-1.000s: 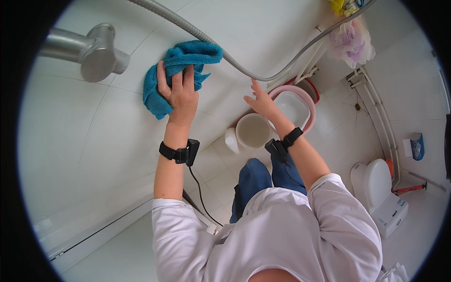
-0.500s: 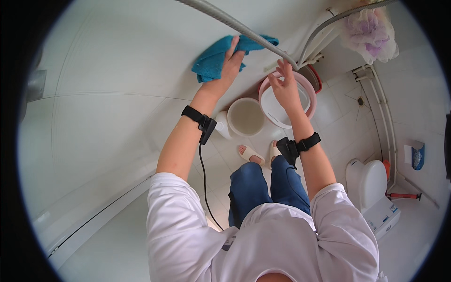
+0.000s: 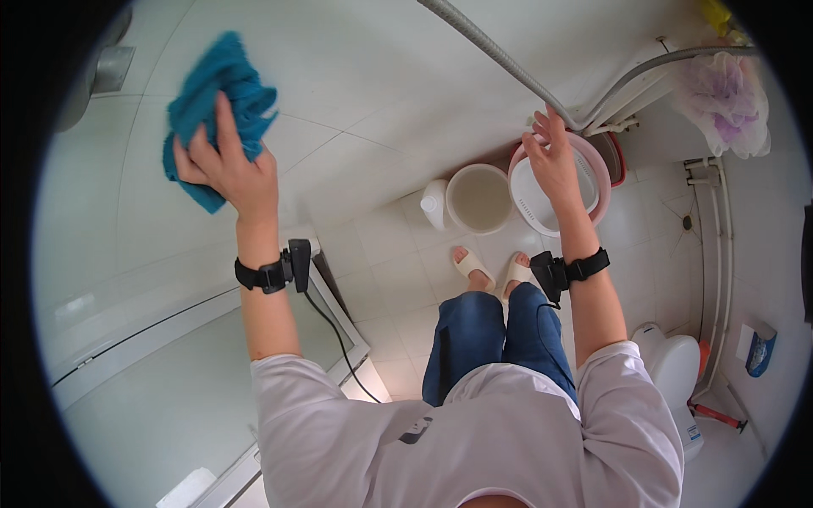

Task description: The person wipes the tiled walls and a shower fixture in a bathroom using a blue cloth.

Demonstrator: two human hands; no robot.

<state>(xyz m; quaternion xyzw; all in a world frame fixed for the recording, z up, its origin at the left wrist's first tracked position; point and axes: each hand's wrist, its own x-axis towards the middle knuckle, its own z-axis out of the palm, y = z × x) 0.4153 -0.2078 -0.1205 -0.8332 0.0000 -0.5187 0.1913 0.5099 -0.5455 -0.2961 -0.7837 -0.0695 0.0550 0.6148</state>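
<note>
The left hand (image 3: 222, 169) presses a crumpled teal cloth (image 3: 212, 102) flat against the white tiled wall (image 3: 373, 85), fingers spread over it, and the cloth's long axis runs from lower left up to upper right. The right hand (image 3: 555, 161) is raised with fingers loosely open, its fingertips at the grey shower hose (image 3: 500, 55) that crosses the wall, gripping nothing clearly. Below on the floor (image 3: 398, 271), a beige bucket (image 3: 478, 199) stands empty beside a pink basin (image 3: 593, 182) holding a white perforated insert (image 3: 529, 203), with a small white bottle (image 3: 434, 203) just left of the bucket.
</note>
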